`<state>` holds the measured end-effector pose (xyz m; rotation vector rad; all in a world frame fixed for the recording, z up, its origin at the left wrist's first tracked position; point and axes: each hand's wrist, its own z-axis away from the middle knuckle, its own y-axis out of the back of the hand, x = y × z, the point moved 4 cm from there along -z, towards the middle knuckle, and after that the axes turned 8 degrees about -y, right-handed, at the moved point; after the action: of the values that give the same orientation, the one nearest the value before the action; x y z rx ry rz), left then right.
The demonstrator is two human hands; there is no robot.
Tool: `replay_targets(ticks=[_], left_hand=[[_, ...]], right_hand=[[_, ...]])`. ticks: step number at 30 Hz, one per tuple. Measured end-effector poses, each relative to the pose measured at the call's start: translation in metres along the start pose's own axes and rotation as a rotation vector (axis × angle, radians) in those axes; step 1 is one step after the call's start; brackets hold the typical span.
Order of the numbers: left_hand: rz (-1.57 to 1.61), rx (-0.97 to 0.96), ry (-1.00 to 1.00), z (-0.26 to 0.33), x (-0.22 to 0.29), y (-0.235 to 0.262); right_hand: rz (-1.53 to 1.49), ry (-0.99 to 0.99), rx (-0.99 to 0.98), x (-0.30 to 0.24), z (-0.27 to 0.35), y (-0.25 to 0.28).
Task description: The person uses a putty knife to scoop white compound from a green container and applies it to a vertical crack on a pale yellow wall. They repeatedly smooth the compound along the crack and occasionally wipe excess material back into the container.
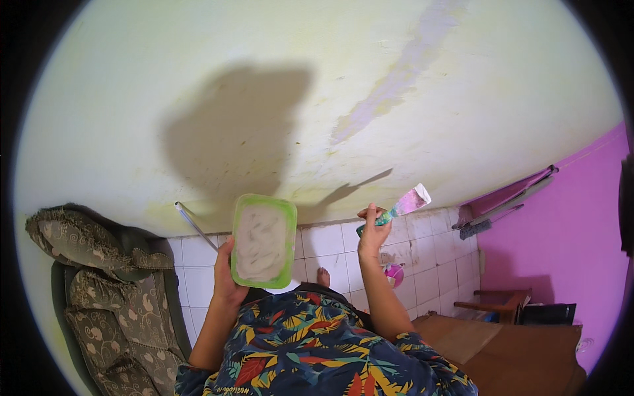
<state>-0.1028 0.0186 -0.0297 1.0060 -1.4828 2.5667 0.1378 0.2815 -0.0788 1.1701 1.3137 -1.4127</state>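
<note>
My left hand (228, 272) grips the left side of a green plastic tub (290, 261), its fingers mostly hidden beneath it. Greyish wet filler (263, 239) with shallow dents covers the tub's inside. To the right, my right hand (374, 232) is wrapped round the green handle of a putty knife (408, 201). Its blade points up and to the right, stained pink, with white paste along the tip. Both tools are held apart from each other, in front of the pale yellow-green wall (502, 99). A lilac patch (383, 96) runs slantwise up that wall.
At left stands a patterned, worn sofa (119, 317). A thin pole (195, 224) leans near the wall. Brooms (475, 228) rest by the pink wall (561, 231) at right. A pink bucket (394, 274) sits on white floor tiles (422, 290). A brown table (522, 360) is at lower right.
</note>
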Motion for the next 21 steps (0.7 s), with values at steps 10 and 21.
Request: replay_targets(ticks=[10,21], left_hand=[[-0.108,-0.035,0.210,-0.006,-0.095,-0.054],[-0.233,-0.167,0.100,-0.047,-0.178,-0.149]], right_hand=[[0.074,-0.322,-0.443,-0.036,0.062,0.032],[-0.038,-0.441,-0.316,-0.052,0.000,0.119]])
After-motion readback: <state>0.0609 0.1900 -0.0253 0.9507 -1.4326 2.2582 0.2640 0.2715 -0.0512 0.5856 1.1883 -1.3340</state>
